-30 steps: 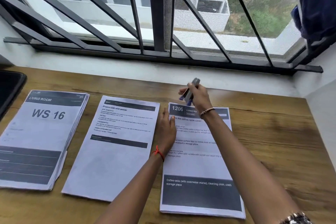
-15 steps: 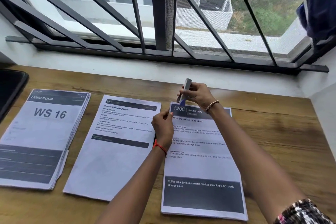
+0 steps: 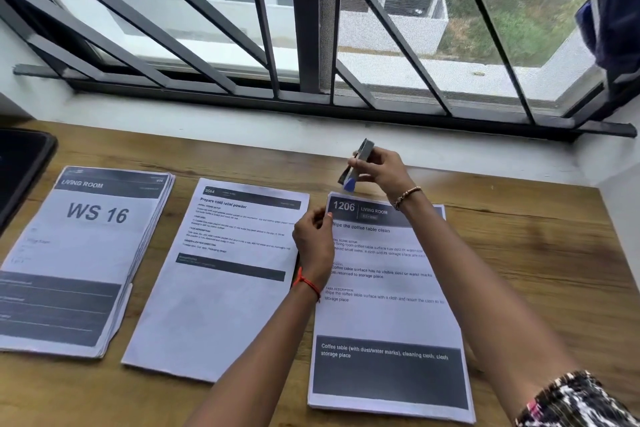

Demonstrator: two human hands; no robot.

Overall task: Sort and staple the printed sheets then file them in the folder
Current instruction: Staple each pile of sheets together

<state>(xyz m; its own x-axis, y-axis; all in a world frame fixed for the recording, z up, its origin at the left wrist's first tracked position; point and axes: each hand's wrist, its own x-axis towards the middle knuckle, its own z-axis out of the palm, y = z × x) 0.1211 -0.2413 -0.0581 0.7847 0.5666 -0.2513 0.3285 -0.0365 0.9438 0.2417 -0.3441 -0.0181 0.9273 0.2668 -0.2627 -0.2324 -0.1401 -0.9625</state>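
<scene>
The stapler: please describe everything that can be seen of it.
The stapler has a grey, metal-looking top and a blue lower part. It is steeply tilted, nose down, just over the top left corner of the 1206 stack. The right hand grips it from the right. Whether it touches the paper cannot be told.

Desk (image 3: 536,253) below a window (image 3: 304,28): three paper stacks in a row.
Left stack (image 3: 86,253), middle stack (image 3: 214,305) and right stack (image 3: 388,322) lie side by side on the desk, apart from one another. A flat object (image 3: 20,170) sits at the desk's left edge, behind the left stack. The left hand (image 3: 313,243) is between the middle and right stacks, its fingers at the right stack's upper left edge. The right hand (image 3: 381,170) holds a stapler (image 3: 360,159) just above that stack's far left corner.
</scene>
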